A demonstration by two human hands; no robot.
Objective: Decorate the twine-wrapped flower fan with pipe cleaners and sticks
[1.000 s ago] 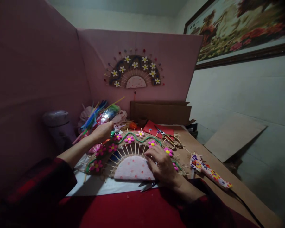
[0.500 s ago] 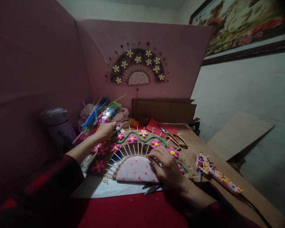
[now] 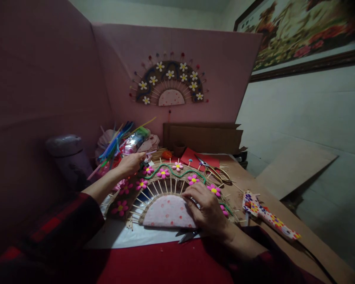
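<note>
A handmade decorative fan [image 3: 165, 211] lies on the table, with a pink dotted half-round centre, thin wooden sticks and a twine-wrapped arc. Pink flowers with yellow middles and a wavy green cord decorate the arc. At its upper left, my left hand [image 3: 131, 163] is closed; a thin lilac strip [image 3: 151, 152] shows just beyond the fingertips, and what the fingers pinch is partly hidden. My right hand [image 3: 206, 207] rests over the right side of the pink centre, its fingers curled against the fan at the stick bases.
Gold-handled scissors [image 3: 214, 173] lie on red sheets [image 3: 192, 157] behind the fan. A flower-patterned glue gun [image 3: 272, 221] with a cord lies at right. Craft strips [image 3: 116, 142] and a bottle [image 3: 68, 157] stand left. A dark blade [image 3: 188, 236] pokes out in front.
The whole view has shifted slightly to the left. Both hands keep nearly the same places on the fan, and the fan lies as before.
</note>
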